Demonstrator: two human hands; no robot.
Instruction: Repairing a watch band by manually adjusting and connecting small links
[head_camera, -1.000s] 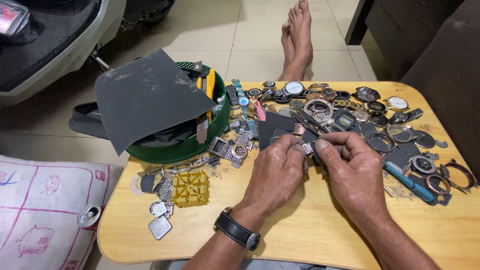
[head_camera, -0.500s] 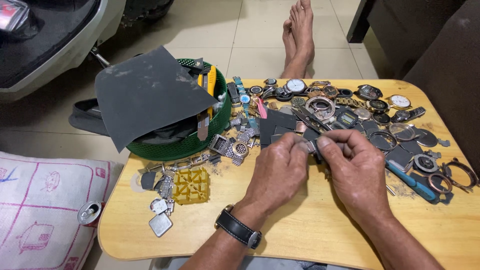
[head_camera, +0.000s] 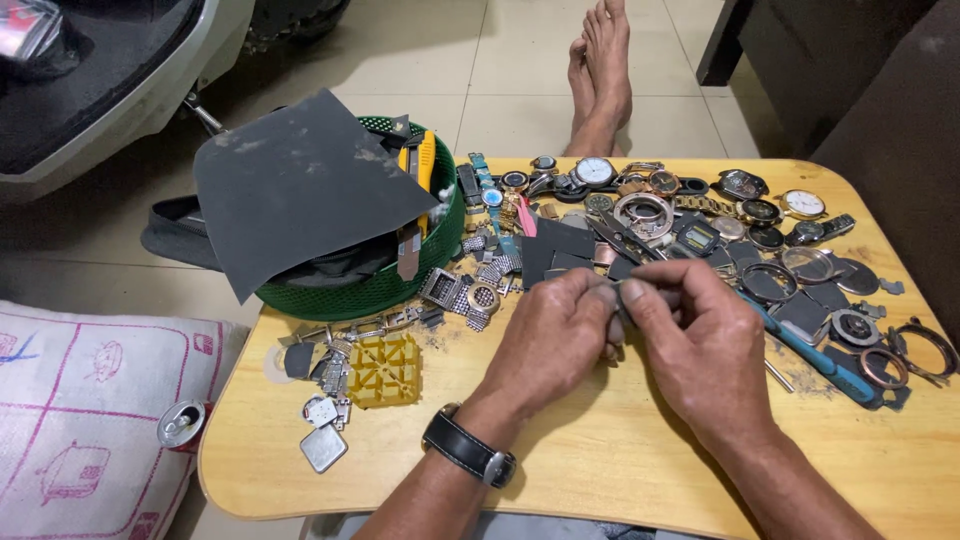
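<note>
Here, a small metal watch part (head_camera: 612, 303) is pinched between the fingertips of the left hand (head_camera: 548, 335) and right hand (head_camera: 700, 345), raised just above the wooden tabletop (head_camera: 600, 470) for close work. Watches (head_camera: 596, 172) and a green basket (head_camera: 380, 285) are spread within reach.

Bare table (head_camera: 600, 470) front; watch parts (head_camera: 700, 215) behind

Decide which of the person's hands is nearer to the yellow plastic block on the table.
Left. The left hand is just right of the yellow plastic block, with bare table between. The right hand lies farther right, beyond the left.
</note>
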